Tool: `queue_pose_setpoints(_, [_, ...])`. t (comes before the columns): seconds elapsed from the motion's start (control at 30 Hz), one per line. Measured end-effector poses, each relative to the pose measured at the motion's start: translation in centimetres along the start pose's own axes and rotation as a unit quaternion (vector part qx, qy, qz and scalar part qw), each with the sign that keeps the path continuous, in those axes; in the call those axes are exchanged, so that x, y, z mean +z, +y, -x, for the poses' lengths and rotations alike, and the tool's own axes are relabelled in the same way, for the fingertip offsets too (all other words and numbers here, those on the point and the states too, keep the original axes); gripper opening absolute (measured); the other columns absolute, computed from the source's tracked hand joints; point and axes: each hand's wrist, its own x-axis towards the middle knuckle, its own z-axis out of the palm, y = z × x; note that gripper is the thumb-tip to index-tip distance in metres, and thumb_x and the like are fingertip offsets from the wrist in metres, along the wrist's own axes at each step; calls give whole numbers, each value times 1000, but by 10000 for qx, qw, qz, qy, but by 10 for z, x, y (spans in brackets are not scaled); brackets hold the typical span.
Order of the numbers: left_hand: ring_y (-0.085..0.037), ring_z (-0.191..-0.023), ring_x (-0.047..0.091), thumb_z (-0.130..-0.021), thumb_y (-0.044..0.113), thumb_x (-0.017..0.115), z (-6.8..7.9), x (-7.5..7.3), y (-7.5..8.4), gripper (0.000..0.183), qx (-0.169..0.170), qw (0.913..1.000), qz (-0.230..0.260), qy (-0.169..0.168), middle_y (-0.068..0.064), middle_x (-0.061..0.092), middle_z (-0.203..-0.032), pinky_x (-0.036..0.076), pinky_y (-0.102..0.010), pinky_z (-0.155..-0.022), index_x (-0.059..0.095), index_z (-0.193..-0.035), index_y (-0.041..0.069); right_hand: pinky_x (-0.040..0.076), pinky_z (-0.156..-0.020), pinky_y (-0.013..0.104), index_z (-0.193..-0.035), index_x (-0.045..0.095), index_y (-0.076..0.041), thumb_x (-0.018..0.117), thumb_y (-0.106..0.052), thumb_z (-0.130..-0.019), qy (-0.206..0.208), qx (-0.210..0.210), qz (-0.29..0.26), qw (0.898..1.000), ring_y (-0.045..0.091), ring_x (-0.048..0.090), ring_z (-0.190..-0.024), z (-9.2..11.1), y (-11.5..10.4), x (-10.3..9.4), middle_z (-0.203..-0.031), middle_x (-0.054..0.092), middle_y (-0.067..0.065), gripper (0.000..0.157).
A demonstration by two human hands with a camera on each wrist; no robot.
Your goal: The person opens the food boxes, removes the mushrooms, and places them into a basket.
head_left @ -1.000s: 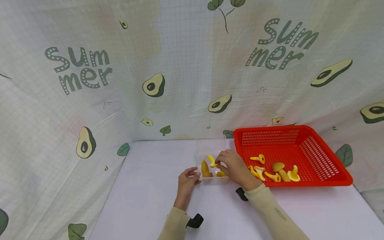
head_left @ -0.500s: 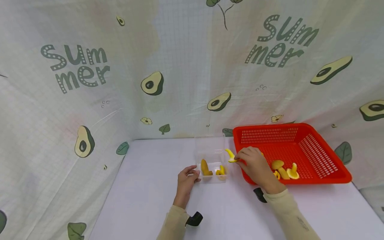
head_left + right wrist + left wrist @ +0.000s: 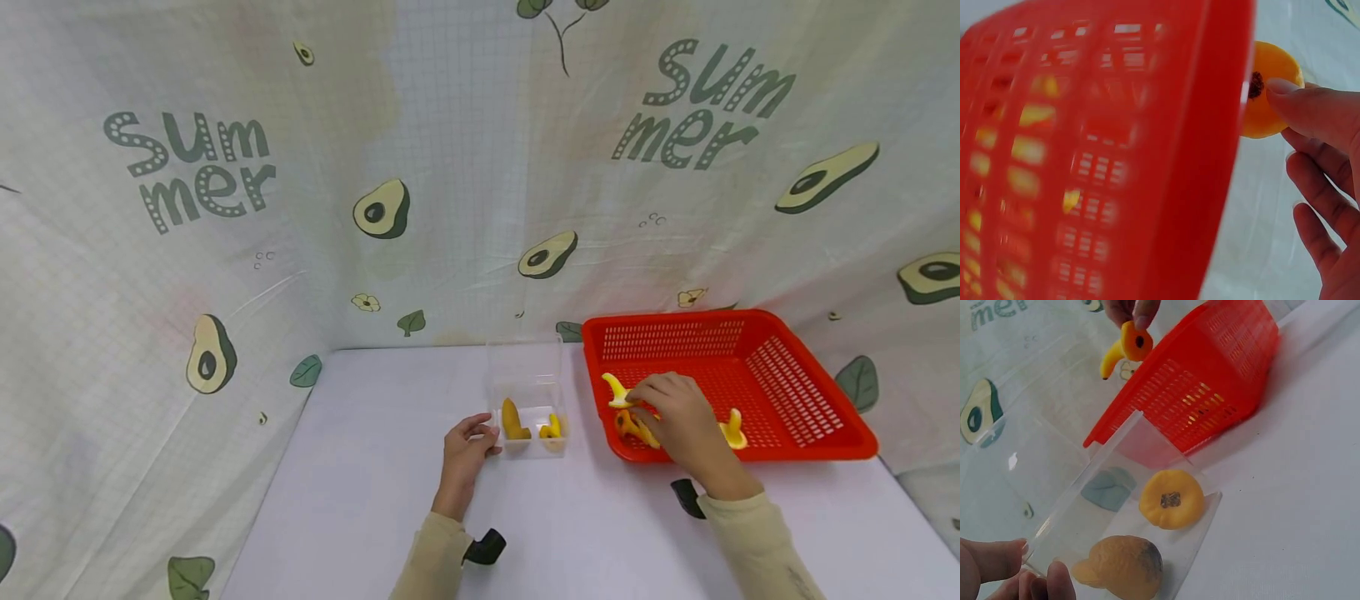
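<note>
My right hand pinches a yellow toy mushroom over the left part of the red basket. In the right wrist view the thumb presses on the dark spot of the mushroom's cap, beside the basket rim. My left hand holds the left edge of a clear plastic box, thumb and fingers on either side of it in the left wrist view. Inside that box lie a brown toy mushroom and a yellow toy mushroom, set apart.
More yellow toy mushrooms lie in the basket, some hidden behind my right hand. The box's clear lid stands raised at the back. A patterned curtain hangs behind the white table.
My right hand has moved right with the yellow mushroom, from over the clear box to over the red basket. My left hand stays at the box.
</note>
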Motion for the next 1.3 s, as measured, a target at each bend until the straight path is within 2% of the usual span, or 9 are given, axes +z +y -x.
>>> queue_pose_setpoints(0.23, [-12, -80, 59, -95, -5, 73, -2, 0, 0, 40, -40, 10000, -23, -16, -6, 61, -97, 62, -23, -69, 62, -133, -13, 54, -83, 56, -94, 77, -4, 97, 7, -62, 196, 334, 297, 9988, 34, 64, -90, 11, 18, -19, -93, 73, 10, 39])
queue_pose_setpoints(0.47, [-14, -81, 60, -96, -3, 73, 0, 1, 1, 39, -154, 9998, -123, 89, -8, 62, -98, 62, -22, -69, 63, -133, -11, 52, -84, 62, -122, 69, 1, 93, 5, -70, 348, 963, 451, 9937, 42, 62, -98, 22, 33, -34, -105, 71, 21, 57])
queue_pose_setpoints(0.57, [-15, -83, 61, -96, -1, 74, 1, 1, 1, 38, -204, 9996, -172, 126, -8, 63, -99, 62, -23, -71, 64, -132, -10, 52, -85, 63, -121, 70, 1, 92, 5, -72, 254, 1032, 398, 9935, 42, 62, -100, 25, 34, -34, -108, 70, 21, 55])
queue_pose_setpoints(0.67, [-16, -83, 61, -98, 1, 73, 2, 2, 2, 36, -221, 9994, -207, 144, -9, 63, -99, 63, -23, -72, 65, -131, -8, 51, -86, 63, -116, 72, 0, 92, 5, -72, 182, 964, 292, 9947, 41, 62, -100, 27, 32, -30, -106, 71, 19, 48])
queue_pose_setpoints(0.93, [-13, -72, 58, -99, 4, 72, 3, 2, 1, 31, -172, 9997, -86, 152, -6, 61, -93, 62, -23, -68, 65, -127, -9, 54, -85, 61, -107, 76, 0, 94, 4, -69, 156, 439, 73, 9989, 37, 65, -93, 24, 22, -13, -100, 72, 15, 43])
queue_pose_setpoints(1.3, [-13, -70, 57, -98, 7, 75, 1, 5, -4, 31, -86, 9997, -51, 235, -6, 62, -94, 62, -24, -66, 64, -123, -9, 57, -88, 55, -103, 78, -4, 95, 3, -69, -51, -226, -235, 9995, 32, 67, -97, 2, -8, 9, -102, 73, 9, 38])
